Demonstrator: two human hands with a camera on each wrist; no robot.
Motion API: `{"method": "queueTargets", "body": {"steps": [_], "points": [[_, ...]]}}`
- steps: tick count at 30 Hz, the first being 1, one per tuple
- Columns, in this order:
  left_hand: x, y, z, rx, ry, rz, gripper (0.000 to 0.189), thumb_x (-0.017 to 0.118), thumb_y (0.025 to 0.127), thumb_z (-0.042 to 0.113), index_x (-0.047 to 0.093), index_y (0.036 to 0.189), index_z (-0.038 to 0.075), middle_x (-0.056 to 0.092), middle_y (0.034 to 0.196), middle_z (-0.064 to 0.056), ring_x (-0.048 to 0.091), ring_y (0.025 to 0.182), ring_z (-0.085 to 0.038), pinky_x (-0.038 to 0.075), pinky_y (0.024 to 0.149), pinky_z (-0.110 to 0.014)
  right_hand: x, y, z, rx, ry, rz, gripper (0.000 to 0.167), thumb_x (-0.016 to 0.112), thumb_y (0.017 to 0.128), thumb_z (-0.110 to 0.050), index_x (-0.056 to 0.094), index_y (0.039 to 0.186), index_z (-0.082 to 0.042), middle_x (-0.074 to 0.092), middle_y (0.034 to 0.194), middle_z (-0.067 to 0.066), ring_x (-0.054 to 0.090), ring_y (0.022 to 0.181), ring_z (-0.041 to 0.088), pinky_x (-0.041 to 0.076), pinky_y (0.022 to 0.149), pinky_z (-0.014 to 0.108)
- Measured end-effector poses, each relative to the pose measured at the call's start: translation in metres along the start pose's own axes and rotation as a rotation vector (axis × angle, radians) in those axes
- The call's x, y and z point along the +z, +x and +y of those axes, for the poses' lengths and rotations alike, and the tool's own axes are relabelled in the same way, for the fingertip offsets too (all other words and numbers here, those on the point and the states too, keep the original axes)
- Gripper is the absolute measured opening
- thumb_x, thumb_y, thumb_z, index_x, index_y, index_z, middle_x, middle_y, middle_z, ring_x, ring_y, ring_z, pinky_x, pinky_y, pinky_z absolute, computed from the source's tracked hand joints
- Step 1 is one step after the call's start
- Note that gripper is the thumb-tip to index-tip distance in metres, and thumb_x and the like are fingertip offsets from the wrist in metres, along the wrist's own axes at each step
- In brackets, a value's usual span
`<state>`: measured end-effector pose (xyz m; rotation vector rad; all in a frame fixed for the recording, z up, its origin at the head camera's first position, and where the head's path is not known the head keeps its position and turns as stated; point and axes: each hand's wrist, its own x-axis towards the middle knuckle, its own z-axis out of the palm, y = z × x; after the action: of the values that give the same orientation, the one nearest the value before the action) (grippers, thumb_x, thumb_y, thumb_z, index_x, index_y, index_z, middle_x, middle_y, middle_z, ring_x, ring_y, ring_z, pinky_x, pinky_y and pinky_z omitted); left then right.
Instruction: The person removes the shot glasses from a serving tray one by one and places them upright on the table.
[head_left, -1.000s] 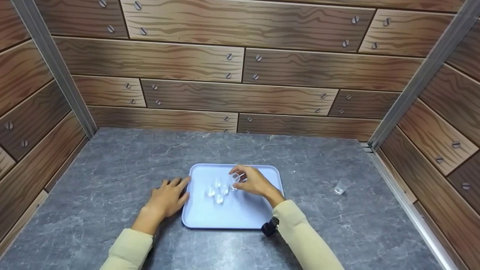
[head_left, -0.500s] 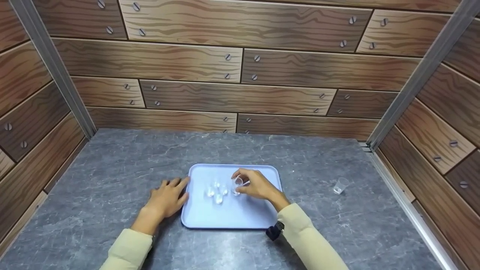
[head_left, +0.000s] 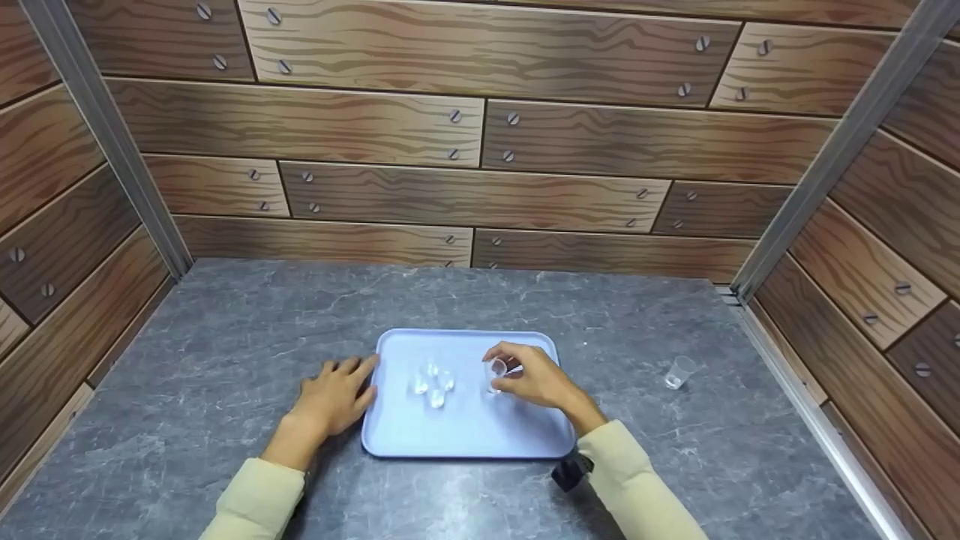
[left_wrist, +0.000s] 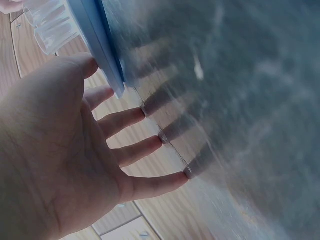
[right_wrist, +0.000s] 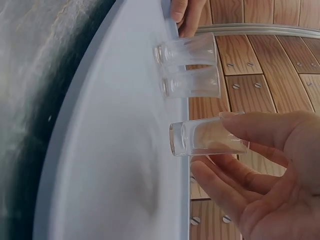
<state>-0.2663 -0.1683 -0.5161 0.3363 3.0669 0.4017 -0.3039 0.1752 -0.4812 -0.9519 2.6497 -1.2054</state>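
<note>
My right hand (head_left: pixel 534 376) pinches a small clear shot glass (right_wrist: pixel 202 137) between thumb and fingers over the right half of a light blue tray (head_left: pixel 465 439). Seen from the right wrist, the glass stands with its thick base close over the tray surface. Several more clear shot glasses (head_left: pixel 437 399) are grouped on the tray's left half. My left hand (head_left: pixel 330 397) lies with fingers spread on the tabletop, its thumb and index finger at the tray's left edge. In the left wrist view, the fingertips (left_wrist: pixel 162 136) press on the table.
Another clear shot glass (head_left: pixel 679 373) stands alone on the grey marbled table (head_left: pixel 637 315), right of the tray. Wood-plank-patterned walls (head_left: pixel 480 135) with metal corner posts enclose the table at the back and sides. A black device (head_left: pixel 572 472) sits at the right wrist.
The right hand has carried its shot glass to the right, away from the grouped glasses. The left hand and the tray have stayed in place.
</note>
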Motion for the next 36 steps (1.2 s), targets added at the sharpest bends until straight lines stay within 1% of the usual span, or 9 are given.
{"method": "queueTargets", "body": {"steps": [5, 12, 15, 19, 22, 26, 28, 33, 36], "points": [[0.000, -0.001, 0.000, 0.003, 0.000, 0.008, 0.054, 0.052, 0.107, 0.036, 0.045, 0.156, 0.018, 0.052, 0.153, -0.020, 0.048, 0.137, -0.051, 0.042, 0.094, -0.080, -0.009, -0.011, 0.002, 0.029, 0.017, 0.015, 0.032, 0.075, 0.089, -0.004, 0.068, 0.119, 0.003, 0.071, 0.109, 0.022, 0.070, 0.101, 0.036, 0.060, 0.090, 0.046], [0.000, -0.001, -0.001, -0.003, 0.000, 0.001, 0.054, 0.051, 0.107, 0.036, 0.045, 0.157, 0.018, 0.052, 0.153, -0.020, 0.047, 0.138, -0.051, 0.042, 0.094, -0.079, -0.019, -0.030, 0.008, 0.044, 0.007, 0.050, 0.031, 0.075, 0.089, -0.004, 0.069, 0.118, 0.002, 0.071, 0.108, 0.019, 0.070, 0.100, 0.033, 0.060, 0.086, 0.042], [0.000, -0.001, -0.002, -0.010, 0.005, -0.007, 0.054, 0.051, 0.107, 0.036, 0.044, 0.157, 0.018, 0.051, 0.153, -0.020, 0.047, 0.138, -0.050, 0.043, 0.094, -0.079, -0.023, -0.037, 0.010, 0.039, -0.017, 0.072, 0.030, 0.076, 0.089, -0.002, 0.069, 0.118, 0.002, 0.071, 0.109, 0.019, 0.070, 0.100, 0.034, 0.061, 0.086, 0.045], [0.001, 0.000, -0.001, -0.014, 0.005, -0.019, 0.054, 0.050, 0.107, 0.036, 0.043, 0.158, 0.018, 0.050, 0.154, -0.020, 0.047, 0.138, -0.051, 0.043, 0.093, -0.079, -0.030, -0.045, 0.013, 0.026, -0.055, 0.119, 0.031, 0.076, 0.087, 0.000, 0.070, 0.117, 0.003, 0.071, 0.110, 0.019, 0.070, 0.100, 0.033, 0.059, 0.089, 0.049], [0.001, 0.001, 0.000, -0.015, 0.007, -0.025, 0.055, 0.050, 0.107, 0.037, 0.042, 0.158, 0.019, 0.050, 0.155, -0.020, 0.046, 0.139, -0.050, 0.043, 0.094, -0.079, -0.036, -0.051, 0.016, 0.029, -0.067, 0.146, 0.031, 0.076, 0.088, 0.001, 0.070, 0.118, 0.002, 0.071, 0.110, 0.018, 0.069, 0.099, 0.032, 0.058, 0.091, 0.048], [0.000, 0.002, 0.001, -0.013, 0.007, -0.020, 0.054, 0.050, 0.107, 0.036, 0.043, 0.158, 0.018, 0.051, 0.154, -0.020, 0.047, 0.139, -0.050, 0.043, 0.094, -0.079, -0.045, -0.056, 0.018, 0.057, -0.061, 0.158, 0.031, 0.075, 0.090, -0.002, 0.070, 0.120, -0.001, 0.071, 0.113, 0.019, 0.069, 0.101, 0.032, 0.058, 0.089, 0.045], [0.000, 0.001, 0.001, -0.010, 0.006, -0.015, 0.054, 0.050, 0.107, 0.036, 0.043, 0.158, 0.018, 0.051, 0.154, -0.020, 0.047, 0.138, -0.050, 0.043, 0.094, -0.079, -0.047, -0.057, 0.019, 0.066, -0.054, 0.163, 0.031, 0.074, 0.091, -0.003, 0.070, 0.121, -0.001, 0.071, 0.114, 0.020, 0.070, 0.102, 0.033, 0.058, 0.089, 0.046], [0.000, 0.001, 0.000, -0.005, 0.003, -0.003, 0.054, 0.051, 0.107, 0.036, 0.044, 0.157, 0.018, 0.052, 0.153, -0.020, 0.047, 0.138, -0.050, 0.042, 0.094, -0.080, -0.052, -0.059, 0.020, 0.066, -0.057, 0.174, 0.032, 0.073, 0.091, 0.000, 0.069, 0.122, 0.000, 0.071, 0.115, 0.021, 0.070, 0.103, 0.034, 0.058, 0.090, 0.048], [0.000, 0.000, -0.001, -0.004, -0.002, -0.002, 0.054, 0.051, 0.107, 0.036, 0.044, 0.157, 0.018, 0.052, 0.153, -0.020, 0.047, 0.138, -0.050, 0.042, 0.094, -0.080, -0.054, -0.060, 0.021, 0.073, -0.063, 0.181, 0.032, 0.073, 0.090, 0.000, 0.070, 0.122, -0.001, 0.070, 0.115, 0.020, 0.070, 0.102, 0.035, 0.059, 0.089, 0.047]]}}
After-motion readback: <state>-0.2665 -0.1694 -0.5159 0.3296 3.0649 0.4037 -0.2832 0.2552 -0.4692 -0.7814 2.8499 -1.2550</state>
